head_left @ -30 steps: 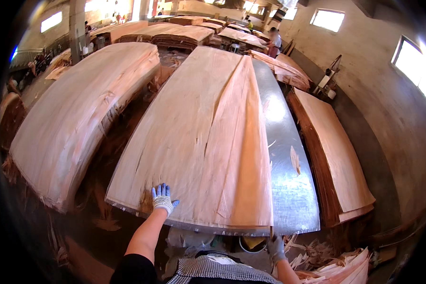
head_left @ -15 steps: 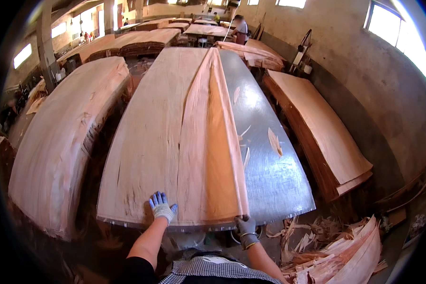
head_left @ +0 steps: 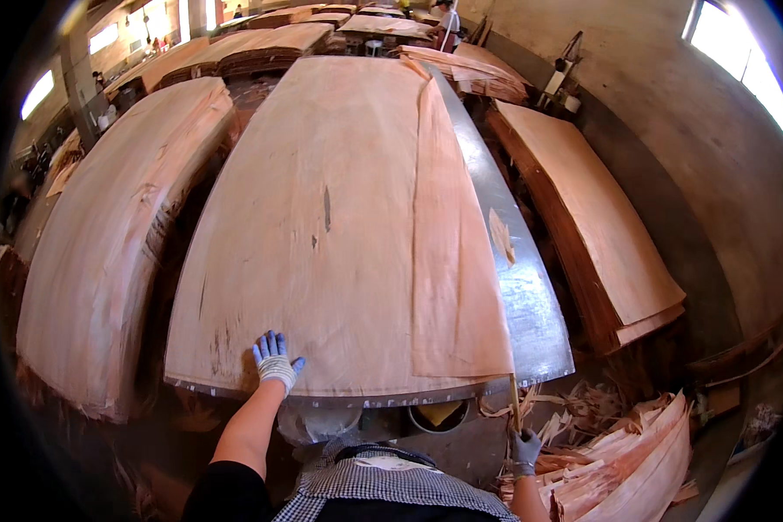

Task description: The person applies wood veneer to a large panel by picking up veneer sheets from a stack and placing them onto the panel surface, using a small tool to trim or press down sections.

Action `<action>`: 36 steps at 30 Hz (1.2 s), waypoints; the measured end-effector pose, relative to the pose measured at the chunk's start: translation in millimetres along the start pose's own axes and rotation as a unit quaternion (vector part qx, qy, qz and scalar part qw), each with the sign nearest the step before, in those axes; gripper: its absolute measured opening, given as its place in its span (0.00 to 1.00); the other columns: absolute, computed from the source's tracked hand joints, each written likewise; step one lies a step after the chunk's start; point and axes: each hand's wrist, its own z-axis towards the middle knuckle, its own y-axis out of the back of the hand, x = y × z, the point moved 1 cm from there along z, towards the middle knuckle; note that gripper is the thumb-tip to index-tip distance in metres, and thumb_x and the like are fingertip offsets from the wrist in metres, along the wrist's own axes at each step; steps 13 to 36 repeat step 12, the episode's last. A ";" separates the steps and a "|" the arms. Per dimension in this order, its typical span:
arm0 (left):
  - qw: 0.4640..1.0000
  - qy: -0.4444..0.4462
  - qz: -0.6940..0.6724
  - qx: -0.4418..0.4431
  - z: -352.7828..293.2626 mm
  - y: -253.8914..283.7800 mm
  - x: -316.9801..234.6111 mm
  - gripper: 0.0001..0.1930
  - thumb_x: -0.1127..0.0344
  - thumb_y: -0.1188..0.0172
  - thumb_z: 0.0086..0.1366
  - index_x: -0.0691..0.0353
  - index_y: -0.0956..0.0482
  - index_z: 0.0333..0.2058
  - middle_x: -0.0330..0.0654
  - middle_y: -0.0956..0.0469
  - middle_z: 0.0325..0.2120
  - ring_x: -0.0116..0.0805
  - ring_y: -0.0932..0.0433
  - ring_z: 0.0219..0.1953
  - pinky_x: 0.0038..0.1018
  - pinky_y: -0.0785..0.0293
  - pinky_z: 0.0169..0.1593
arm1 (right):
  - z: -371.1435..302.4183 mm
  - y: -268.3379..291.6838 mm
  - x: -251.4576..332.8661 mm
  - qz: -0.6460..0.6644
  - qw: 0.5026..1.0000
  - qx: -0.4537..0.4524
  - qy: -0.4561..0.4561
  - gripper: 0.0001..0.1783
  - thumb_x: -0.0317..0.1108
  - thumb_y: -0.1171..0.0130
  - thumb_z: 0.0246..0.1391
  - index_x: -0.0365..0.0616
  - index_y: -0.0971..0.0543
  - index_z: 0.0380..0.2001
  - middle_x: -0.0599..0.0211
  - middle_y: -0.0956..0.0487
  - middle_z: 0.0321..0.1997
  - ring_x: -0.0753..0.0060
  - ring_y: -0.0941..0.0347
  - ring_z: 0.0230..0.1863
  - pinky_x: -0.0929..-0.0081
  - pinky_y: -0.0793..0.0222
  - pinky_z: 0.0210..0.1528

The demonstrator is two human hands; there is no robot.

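A broad pale wood veneer sheet (head_left: 322, 244) covers most of a shiny metal-topped table (head_left: 538, 300). My left hand (head_left: 275, 357), in a glove with bluish fingers, lies flat near its front edge, fingers spread. Along the sheet's right side runs a pinker veneer strip (head_left: 457, 296), its right part over the metal. Beyond the table's front edge, my grey-gloved right hand (head_left: 525, 445) is closed round a thin tan strip (head_left: 515, 402), which reaches up to the pink veneer's front right corner. Whether the two are joined, I cannot tell.
Veneer stacks stand left (head_left: 117, 252) and right (head_left: 596, 213) of the table. A heap of veneer scraps (head_left: 622, 465) lies at lower right, and a bucket (head_left: 438, 418) is under the front edge. A loose shard (head_left: 501, 237) rests on the metal. Another person (head_left: 448, 24) stands far back.
My right hand has moved right and toward me, off the table's edge. The folded veneer now lies spread further right, hiding the orange band and more metal. My left hand stays flat, slightly further left.
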 end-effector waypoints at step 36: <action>0.999 0.008 0.028 0.025 1.0 22.7 -16.4 0.44 0.39 0.51 0.54 0.58 0.53 0.62 0.47 0.58 0.64 0.48 0.60 0.66 0.48 0.71 0.64 | 52.1 64.8 4.8 -0.215 0.971 -0.077 0.070 0.15 0.42 0.38 0.39 0.40 0.25 0.19 0.55 0.28 0.16 0.51 0.30 0.21 0.62 0.36 0.24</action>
